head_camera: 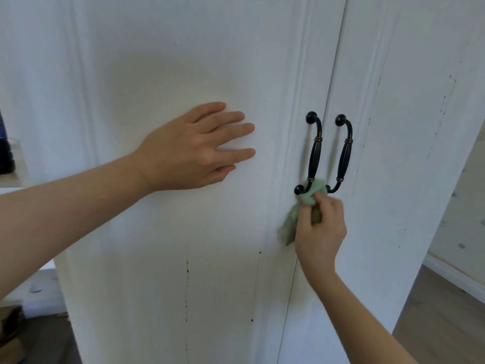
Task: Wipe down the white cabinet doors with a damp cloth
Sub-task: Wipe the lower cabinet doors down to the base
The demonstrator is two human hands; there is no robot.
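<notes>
Two white cabinet doors fill the view: the left door [168, 61] and the right door [409, 127], meeting at a vertical seam. Each carries a black handle, the left handle [313, 151] and the right handle [345, 153]. My left hand [194, 148] presses flat on the left door's panel with straight fingers. My right hand [321, 227] grips a crumpled green cloth [307, 203] and holds it against the seam at the foot of the two handles. Part of the cloth hangs below my fingers.
Dark specks and a thin vertical crack [187, 271] mark the lower left door. A dark bottle [5, 151] stands on a ledge at the far left. Wooden floor [446, 319] and a white baseboard [454, 274] show at the lower right.
</notes>
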